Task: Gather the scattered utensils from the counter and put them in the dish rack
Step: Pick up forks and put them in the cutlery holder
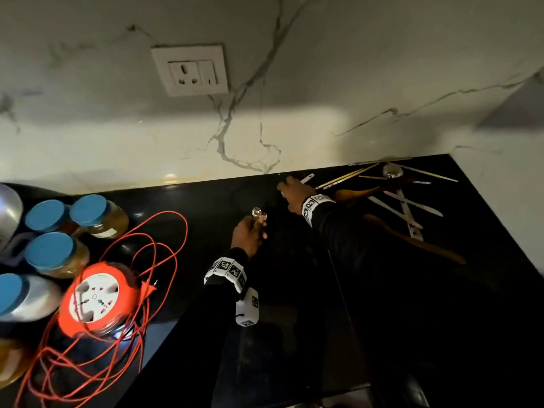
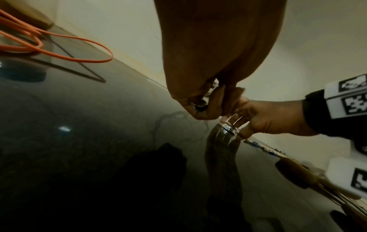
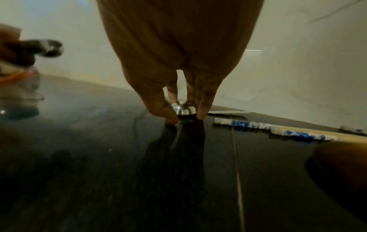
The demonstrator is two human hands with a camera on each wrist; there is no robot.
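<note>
The left hand (image 1: 248, 232) gripped two small metal spoons (image 1: 259, 213) above the black counter (image 1: 294, 319); the right hand (image 1: 295, 194) pinched a shiny utensil (image 3: 181, 109) (kind unclear) on the counter, beside the scattered utensils (image 1: 403, 201)

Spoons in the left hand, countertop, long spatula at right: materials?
Spoons: polished metal, likely steel; bright mirror glints. Left hand grips them.
Countertop: glossy black stone, maybe granite; it reflects the fingers.
Spatula: probably wood; matte brown, no shine.
</note>
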